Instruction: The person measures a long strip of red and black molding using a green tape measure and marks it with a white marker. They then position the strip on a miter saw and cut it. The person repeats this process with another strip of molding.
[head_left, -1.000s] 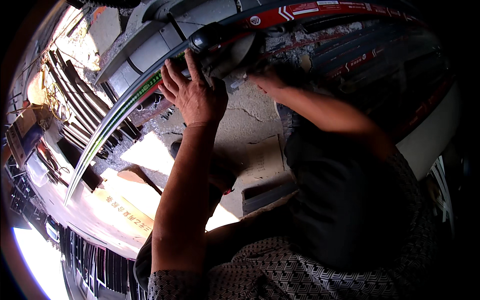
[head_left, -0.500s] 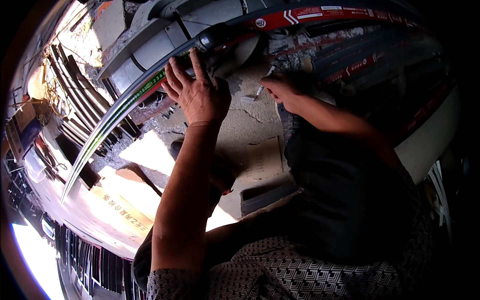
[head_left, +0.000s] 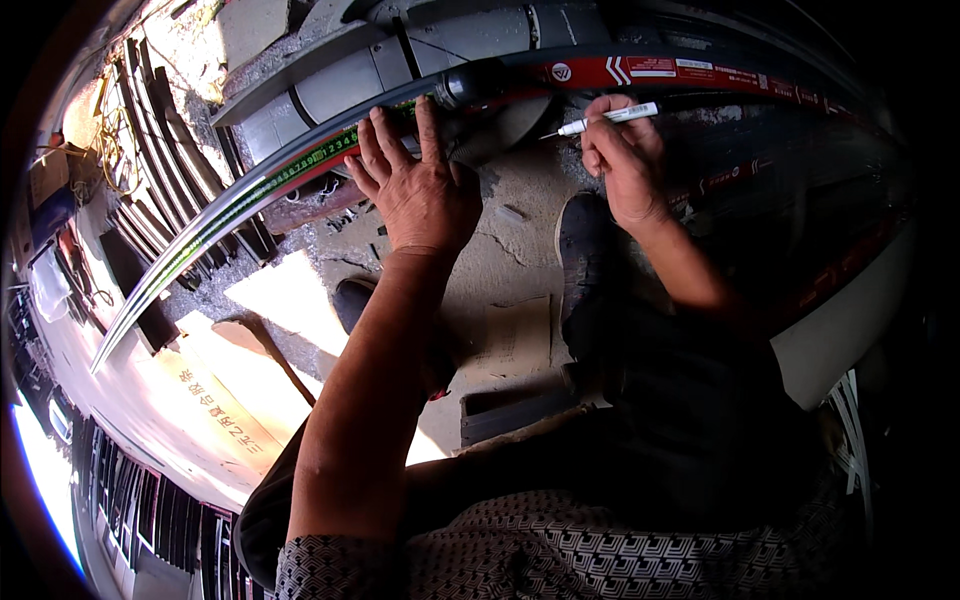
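Observation:
A long strip (head_left: 590, 74) with red and dark faces runs across in front of me, curved by the lens. Along its left part lies a green scale (head_left: 330, 150) marked with numerals, like a ruler or tape. My left hand (head_left: 425, 200) rests on the strip beside the scale, palm down with its fingers spread. A rounded dark piece (head_left: 472, 85) sits on the strip just past those fingertips. My right hand (head_left: 628, 165) grips a white marker pen (head_left: 634, 112) just below the strip. The pen's thin tip points left and slightly down, apart from the strip.
Grey metal channels (head_left: 340, 85) lie beyond the strip. Dark strips are stacked (head_left: 150, 120) at the left. A cardboard sheet (head_left: 225, 410) lies at lower left. Between my shoes (head_left: 580, 250) are cardboard (head_left: 515, 335) and a dark tray-like piece (head_left: 520, 412). More red-and-dark strips (head_left: 740, 170) are at right.
My right hand has risen from low over the floor toward the strip, and the marker pen has turned so its tip points left. My left hand keeps its place on the strip.

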